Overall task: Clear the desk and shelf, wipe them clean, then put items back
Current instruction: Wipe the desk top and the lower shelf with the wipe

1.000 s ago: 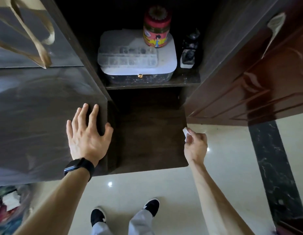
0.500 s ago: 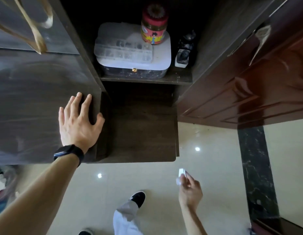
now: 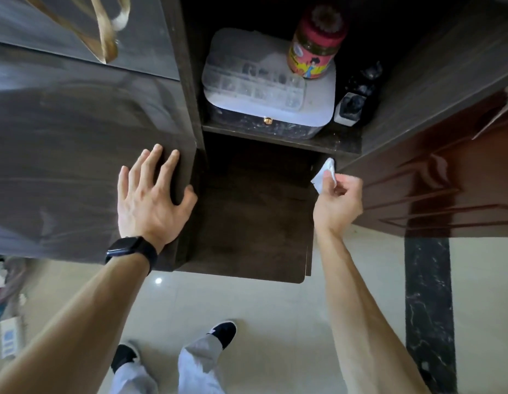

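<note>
The small crumpled white wipe point(image 3: 324, 175) sits pinched in the fingers point(image 3: 329, 177) of the right hand point(image 3: 336, 201), at the far right corner of the dark brown wooden table point(image 3: 252, 217), just below the front edge of the dark wooden shelf point(image 3: 281, 139). The rest of that hand's fingers are curled in. The left hand point(image 3: 153, 199) lies flat with its fingers spread and released on the dark grey panel point(image 3: 76, 155) at the left, its thumb at the panel's right edge beside the table. A black wristwatch point(image 3: 132, 250) circles that wrist.

The table's surface between the two hands lies bare, its near edge rounded at the right corner above the pale tiled floor point(image 3: 247, 308). On the shelf a white-lidded storage box point(image 3: 268, 83) fills most of the width, a clear compartment organiser point(image 3: 255, 81) resting on its lid and a red-capped jar with a cartoon label point(image 3: 316, 42) standing at its far right. A small white-and-black item point(image 3: 348, 109) occupies the narrow gap to the right of the box. A glossy reddish-brown door point(image 3: 434, 177) closes the right side, close beside the right hand.
</note>
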Demonstrator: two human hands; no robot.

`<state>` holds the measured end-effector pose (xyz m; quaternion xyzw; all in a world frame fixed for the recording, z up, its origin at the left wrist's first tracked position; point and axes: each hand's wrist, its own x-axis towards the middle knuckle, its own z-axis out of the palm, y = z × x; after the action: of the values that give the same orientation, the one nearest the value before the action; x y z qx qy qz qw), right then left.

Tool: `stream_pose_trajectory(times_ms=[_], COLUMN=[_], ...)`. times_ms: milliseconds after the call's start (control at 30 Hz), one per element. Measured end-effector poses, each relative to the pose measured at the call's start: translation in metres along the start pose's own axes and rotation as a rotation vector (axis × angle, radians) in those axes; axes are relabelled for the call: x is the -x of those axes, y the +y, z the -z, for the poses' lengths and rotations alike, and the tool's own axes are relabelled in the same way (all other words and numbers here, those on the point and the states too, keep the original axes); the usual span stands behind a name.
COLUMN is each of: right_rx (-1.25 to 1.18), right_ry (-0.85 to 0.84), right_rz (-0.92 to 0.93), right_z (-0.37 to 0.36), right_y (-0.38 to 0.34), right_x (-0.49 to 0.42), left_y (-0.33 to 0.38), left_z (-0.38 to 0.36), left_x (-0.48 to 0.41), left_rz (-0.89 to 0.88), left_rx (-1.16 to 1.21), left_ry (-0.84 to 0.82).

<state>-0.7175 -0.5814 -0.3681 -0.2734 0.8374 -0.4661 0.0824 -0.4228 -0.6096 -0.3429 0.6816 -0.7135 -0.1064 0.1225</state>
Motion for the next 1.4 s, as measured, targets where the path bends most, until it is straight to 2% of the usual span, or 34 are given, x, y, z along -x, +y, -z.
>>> stream_pose_trajectory(times_ms=[33, 133, 200, 267, 400, 567, 667, 733, 800, 867, 933, 967, 1000, 1100, 1167, 1300, 1400], right_rx=[0.025, 0.000, -0.053, -0.071, 0.051, 0.247, 0.257, 0.341, 0.524, 0.666, 0.660, 0.632, 0.607, 0.490, 0.457, 0.579, 0.594], right_ry=[-0.012, -0.110, -0.142, -0.129, -0.056, -0.266, -0.255, -0.281, -0.434, -0.670, -0.873, -0.908, -0.876, -0.508, -0.378, -0.451, -0.455], right_rz=[-0.095, -0.561, -0.691, -0.635, -0.402, -0.390, -0.387, -0.279, -0.117, -0.022, -0.081, -0.141, -0.169, -0.144, -0.085, 0.128, 0.170], right_z=[-0.009, -0.026, -0.024, -0.011, 0.002, -0.026, -0.034, -0.032, -0.023, -0.011, 0.002, 0.008, 0.011, 0.003, -0.012, -0.027, -0.003], right_y=[0.006, 0.039, 0.055, 0.049, 0.043, 0.047, 0.046, 0.049, 0.052, 0.047, 0.040, 0.038, 0.037, 0.044, 0.055, 0.086, 0.104], right_x=[-0.004, -0.007, -0.007, -0.005, -0.017, -0.023, -0.017, -0.015, -0.012, -0.006, 0.002, 0.004, 0.003, -0.012, -0.019, 0.002, 0.039], left_y=[0.000, 0.000, -0.001, 0.000, -0.001, -0.003, -0.003, -0.003, -0.003, -0.002, -0.002, -0.002, -0.002, -0.003, -0.004, -0.004, -0.004], left_z=[0.000, -0.001, 0.000, 0.000, 0.000, -0.003, -0.004, -0.003, -0.002, -0.001, -0.001, -0.001, -0.001, -0.001, -0.002, -0.004, -0.002], left_x=[-0.001, -0.001, -0.001, -0.001, -0.001, -0.002, -0.002, -0.002, -0.001, -0.001, -0.001, -0.001, -0.001, -0.001, -0.001, 0.000, 0.000], left_rz=[0.001, 0.000, 0.000, -0.002, -0.004, -0.009, -0.005, -0.006, -0.007, -0.004, -0.006, -0.007, -0.007, -0.008, -0.009, -0.009, -0.019], left_rx=[-0.001, 0.004, 0.001, -0.004, -0.013, -0.031, -0.046, -0.046, -0.048, -0.043, -0.034, -0.033, -0.032, -0.037, -0.045, -0.053, -0.043], left_ry=[0.004, 0.008, 0.001, -0.012, -0.018, -0.013, -0.012, -0.021, -0.027, -0.025, -0.026, -0.026, -0.024, -0.023, -0.018, -0.013, -0.021])
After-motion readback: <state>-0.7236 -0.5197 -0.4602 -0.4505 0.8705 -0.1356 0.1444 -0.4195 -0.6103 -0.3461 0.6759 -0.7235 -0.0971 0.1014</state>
